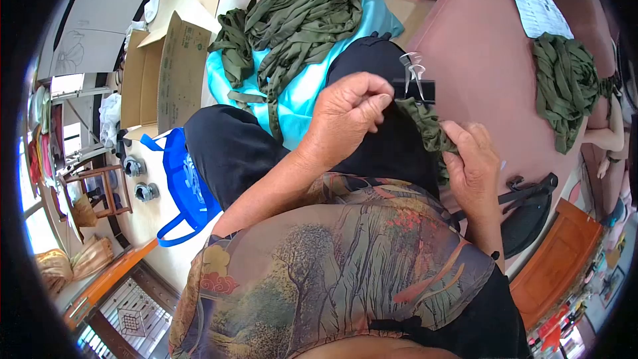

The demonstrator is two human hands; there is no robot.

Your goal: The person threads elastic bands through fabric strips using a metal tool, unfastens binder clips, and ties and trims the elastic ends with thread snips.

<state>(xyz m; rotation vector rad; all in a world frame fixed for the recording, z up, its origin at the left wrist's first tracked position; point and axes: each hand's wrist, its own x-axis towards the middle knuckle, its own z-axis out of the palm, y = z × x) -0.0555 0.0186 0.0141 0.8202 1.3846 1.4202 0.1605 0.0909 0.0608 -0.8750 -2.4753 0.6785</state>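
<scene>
My right hand [473,163] grips a gathered, dark green fabric strip [425,125] between thumb and fingers. The strip runs up over my black-clad leg to a metal clip-like tool [415,74] with curved prongs, fixed to a black band [425,90]. Just left of that tool, my left hand [353,108] is closed in a pinch. Whatever its fingertips may hold is too small to make out. A heap of long green fabric strips [309,16] lies on a shiny turquoise cloth [302,110] beyond my knees.
On the brown sofa [475,53] at right lie another green fabric bundle [565,86] and a printed sheet [535,3]. A cardboard box [179,70] and a blue bag [186,186] stand at left. Another person's arm [606,134] shows at far right.
</scene>
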